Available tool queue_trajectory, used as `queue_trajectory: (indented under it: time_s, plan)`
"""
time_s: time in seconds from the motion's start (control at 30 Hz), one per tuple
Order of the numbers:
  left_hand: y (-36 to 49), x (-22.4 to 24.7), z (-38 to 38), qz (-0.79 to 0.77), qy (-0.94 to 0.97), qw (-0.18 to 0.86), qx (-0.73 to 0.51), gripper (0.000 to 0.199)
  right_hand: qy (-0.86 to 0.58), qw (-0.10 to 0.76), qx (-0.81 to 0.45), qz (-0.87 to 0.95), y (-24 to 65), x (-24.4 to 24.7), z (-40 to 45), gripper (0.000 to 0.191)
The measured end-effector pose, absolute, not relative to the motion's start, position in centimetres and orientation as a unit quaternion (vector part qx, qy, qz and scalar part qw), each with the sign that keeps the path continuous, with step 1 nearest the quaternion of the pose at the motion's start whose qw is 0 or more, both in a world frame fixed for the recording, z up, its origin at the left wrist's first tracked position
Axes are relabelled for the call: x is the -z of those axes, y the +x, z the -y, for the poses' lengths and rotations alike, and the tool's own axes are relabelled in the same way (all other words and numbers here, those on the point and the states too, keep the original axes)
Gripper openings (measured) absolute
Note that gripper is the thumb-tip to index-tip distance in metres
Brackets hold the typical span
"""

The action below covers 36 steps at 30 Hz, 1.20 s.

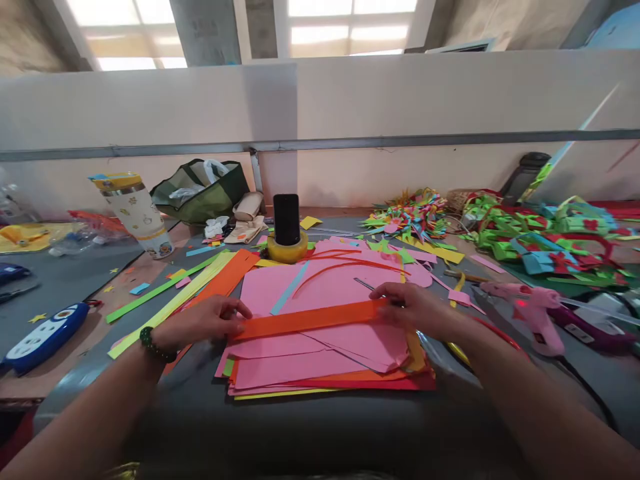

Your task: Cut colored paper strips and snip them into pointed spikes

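Note:
An orange strip (313, 320) lies across a stack of pink sheets (295, 367), slanting up slightly to the right. My left hand (213, 317) has its fingers closed on the strip's left end. At the other end, my right hand (413, 308) pinches the strip, its fingertips partly hidden. Beyond the strip, a light blue strip (290, 288) and thin red strips (345, 261) rest on the pink sheets. Orange and red sheets show under the pink ones at the near edge.
A phone (287, 220) stands in a yellow tape roll (287, 249) behind the stack. To the right are a pink glue gun (533, 310) and green paper baskets (505, 233). A tumbler (135, 213), green bag (200, 193) and blue cutter (47, 337) are left.

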<state>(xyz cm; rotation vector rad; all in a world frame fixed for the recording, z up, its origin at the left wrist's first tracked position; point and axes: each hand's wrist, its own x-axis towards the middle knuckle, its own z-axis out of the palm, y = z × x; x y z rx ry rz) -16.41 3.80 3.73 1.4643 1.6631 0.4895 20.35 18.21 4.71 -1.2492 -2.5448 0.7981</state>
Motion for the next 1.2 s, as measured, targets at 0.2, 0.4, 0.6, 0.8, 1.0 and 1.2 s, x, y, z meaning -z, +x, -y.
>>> queue_trajectory:
  time_s: [0.2,0.4,0.6,0.8,1.0,1.2]
  plan:
    - [-9.7,-5.1,-3.3,-0.657,0.735,0.054,-0.163,0.023,-0.28,0.126,-0.03,0.951,18.3,-5.2,-14.8,0.025]
    - [-3.1,-3.9,-5.1,-0.596,0.797,0.005,-0.096,0.019,-0.159,-0.012,0.064,0.985,15.0,-4.1,-14.1,0.015]
    - [-2.3,-3.3,-6.3,-0.613,0.789,-0.009,-0.052,0.031,-0.16,-0.038,0.099,0.981,14.6,-4.0,-14.2,0.014]
    - [-2.6,-3.0,-7.4,-0.623,0.77,0.058,-0.127,0.023,-0.245,0.055,-0.002,0.968,14.4,-3.6,-14.7,0.021]
    - [-3.0,-2.3,-9.2,-0.63,0.719,0.215,-0.199,0.013,-0.281,0.127,-0.192,0.932,15.0,-2.8,-15.5,0.015]
    - [-3.2,-2.3,-9.8,-0.626,0.698,0.284,-0.2,0.02,-0.324,0.141,-0.286,0.891,15.2,-2.2,-15.8,0.015]
